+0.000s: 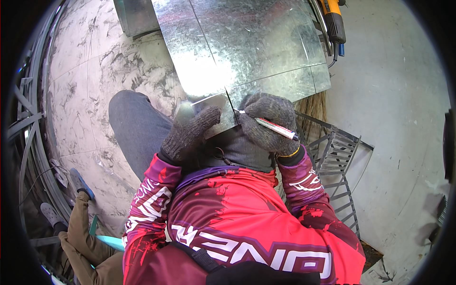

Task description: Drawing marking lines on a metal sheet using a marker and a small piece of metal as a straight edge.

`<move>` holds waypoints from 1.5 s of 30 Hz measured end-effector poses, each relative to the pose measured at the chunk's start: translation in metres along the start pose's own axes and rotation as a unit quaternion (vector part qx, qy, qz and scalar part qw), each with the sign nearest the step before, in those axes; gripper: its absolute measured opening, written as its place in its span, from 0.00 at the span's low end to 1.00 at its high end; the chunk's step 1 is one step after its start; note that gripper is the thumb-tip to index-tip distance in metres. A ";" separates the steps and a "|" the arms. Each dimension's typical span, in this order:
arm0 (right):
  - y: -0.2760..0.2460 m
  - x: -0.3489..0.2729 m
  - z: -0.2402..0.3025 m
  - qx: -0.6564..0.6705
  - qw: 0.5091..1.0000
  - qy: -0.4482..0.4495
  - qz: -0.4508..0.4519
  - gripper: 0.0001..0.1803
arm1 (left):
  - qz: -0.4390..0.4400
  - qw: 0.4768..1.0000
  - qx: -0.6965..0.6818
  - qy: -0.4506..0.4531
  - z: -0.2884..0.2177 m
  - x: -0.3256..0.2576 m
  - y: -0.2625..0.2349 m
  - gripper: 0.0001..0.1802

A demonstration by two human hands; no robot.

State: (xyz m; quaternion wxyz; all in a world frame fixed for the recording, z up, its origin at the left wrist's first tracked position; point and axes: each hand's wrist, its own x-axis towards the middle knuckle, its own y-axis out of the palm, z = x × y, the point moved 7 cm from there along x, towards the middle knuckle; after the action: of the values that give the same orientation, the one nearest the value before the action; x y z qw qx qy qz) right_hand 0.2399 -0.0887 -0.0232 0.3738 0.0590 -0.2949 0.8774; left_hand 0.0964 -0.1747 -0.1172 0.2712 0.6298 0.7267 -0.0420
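My right hand (268, 124), in a dark grey knitted glove, grips a slim marker (276, 128) with a white and red barrel and a dark end. Its pale tip rests near the close edge of a large shiny metal sheet (266, 52). Dark straight lines run across that sheet. On the left, my left hand (190, 132), also gloved, is closed on a small metal plate (214, 105) lying at the sheet's near corner, beside a dark line. The glove hides part of the plate and the fingertips beneath it.
An orange and black power tool (333, 21) with a cord stands at the sheet's far right. Straw bristles (312, 108) and a slatted metal rack (339, 164) are right of my legs. Metal bars (31, 128) line the left. Another person's legs (85, 232) show at lower left.
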 end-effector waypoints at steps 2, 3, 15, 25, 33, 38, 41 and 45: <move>0.001 0.000 -0.002 0.015 1.000 0.002 0.012 0.08 | -0.008 1.000 0.018 -0.014 0.000 -0.001 0.000 0.24; 0.001 0.000 -0.003 0.031 0.999 0.003 0.023 0.08 | -0.006 1.000 0.016 -0.005 -0.001 -0.001 0.000 0.24; 0.001 -0.007 -0.004 0.042 0.999 0.024 -0.009 0.09 | -0.004 1.000 0.002 0.002 0.003 0.001 -0.001 0.20; -0.002 -0.010 -0.007 0.063 0.998 0.024 -0.015 0.10 | 0.024 0.998 0.052 0.014 0.000 -0.001 0.000 0.20; -0.001 -0.008 -0.001 0.008 1.000 0.019 0.024 0.11 | 0.007 0.998 0.037 0.043 -0.005 -0.002 -0.001 0.21; 0.001 -0.013 -0.005 0.035 0.999 0.028 -0.006 0.11 | 0.017 0.999 0.020 -0.023 0.000 0.000 0.001 0.22; 0.000 -0.019 -0.010 0.075 0.995 0.054 -0.021 0.11 | -0.007 1.000 0.019 -0.013 -0.005 -0.003 0.000 0.21; 0.002 -0.026 -0.022 0.153 0.985 0.075 -0.022 0.09 | 0.002 1.000 0.015 0.014 -0.003 0.001 -0.001 0.20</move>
State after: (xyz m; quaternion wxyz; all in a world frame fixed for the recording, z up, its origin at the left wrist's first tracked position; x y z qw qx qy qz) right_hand 0.2590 -0.0939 -0.0503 0.4008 0.0560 -0.1265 0.9057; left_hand 0.0948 -0.1733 -0.1154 0.2515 0.6358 0.7284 -0.0436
